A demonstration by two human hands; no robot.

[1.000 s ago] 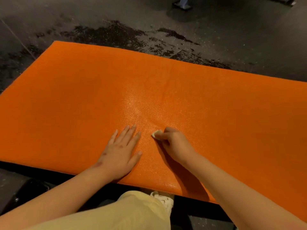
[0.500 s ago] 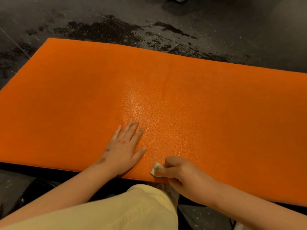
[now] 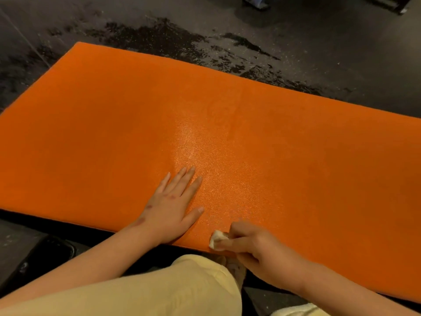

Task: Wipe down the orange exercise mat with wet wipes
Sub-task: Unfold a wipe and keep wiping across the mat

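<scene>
Over the last second the right hand [image 3: 252, 249] has drawn the wet wipe [image 3: 217, 240] back across the orange exercise mat [image 3: 296, 167], from a spot further in on the mat to its near edge. It was already at that edge half a second ago. The left hand [image 3: 173, 208] has kept its place on the mat throughout.

The right hand's fingers are curled round the wipe, which is bunched into a small pale wad. The wad pokes out on the side toward the left hand and rests on the mat right at the near edge. The left hand lies flat just inside the same edge, palm down with fingers straight and holding nothing. It appears to be steadying the mat.

The mat lies flat on the dark, speckled floor [image 3: 159, 23], its long axis running left to right across the view. Nearly all of it lies ahead of the right hand, away from the person, and stretches well out to both sides. A glossy patch [image 3: 189, 142] near the mat's middle, beyond the left fingertips, looks damp. The mat's far strip and both ends look dull.

The next stroke probably has to run forward from the near edge or sideways along the long axis. The right hand already holds the wipe and is nearer the mat's right end.
</scene>
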